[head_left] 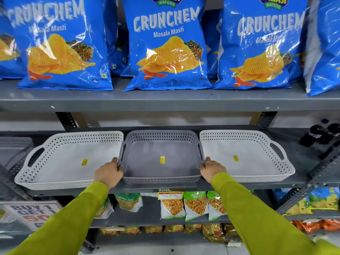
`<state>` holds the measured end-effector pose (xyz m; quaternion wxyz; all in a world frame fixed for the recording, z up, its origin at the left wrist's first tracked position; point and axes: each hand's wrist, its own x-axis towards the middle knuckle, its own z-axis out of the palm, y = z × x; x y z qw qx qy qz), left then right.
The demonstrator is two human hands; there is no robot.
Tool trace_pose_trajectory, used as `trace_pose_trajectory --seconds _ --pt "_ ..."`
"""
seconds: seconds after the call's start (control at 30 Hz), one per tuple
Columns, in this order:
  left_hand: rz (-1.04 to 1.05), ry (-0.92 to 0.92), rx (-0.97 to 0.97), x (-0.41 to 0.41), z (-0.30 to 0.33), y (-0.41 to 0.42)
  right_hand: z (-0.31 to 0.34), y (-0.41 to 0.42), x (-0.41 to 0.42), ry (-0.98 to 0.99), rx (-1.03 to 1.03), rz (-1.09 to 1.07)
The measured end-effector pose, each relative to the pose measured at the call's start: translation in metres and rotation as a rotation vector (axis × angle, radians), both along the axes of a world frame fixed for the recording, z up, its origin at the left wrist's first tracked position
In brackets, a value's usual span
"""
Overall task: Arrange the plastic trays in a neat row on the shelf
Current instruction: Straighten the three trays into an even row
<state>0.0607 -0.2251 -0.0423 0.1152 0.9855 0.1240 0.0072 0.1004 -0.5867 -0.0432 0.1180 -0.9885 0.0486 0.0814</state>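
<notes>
Trays sit three abreast on the grey shelf (184, 186): my left hand (108, 172) and right hand (211, 170) each clamp a front corner of the grey tray (161, 168), I judge to square it between the left white tray (64, 168) and right white tray (244, 162), touching both.
</notes>
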Motion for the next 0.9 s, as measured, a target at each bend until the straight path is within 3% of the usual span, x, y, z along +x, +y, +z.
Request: trace_pose_trajectory --seconds 0.63,0.9 --pt "0.003 0.058 -0.085 -0.0012 0.0015 0.0039 0.0023 -0.0019 -0.0046 -0.068 0.021 0.036" --pt "0.004 0.073 -0.028 0.0001 0.0069 0.0034 -0.0017 -0.0042 -0.0015 -0.105 -0.043 0.031"
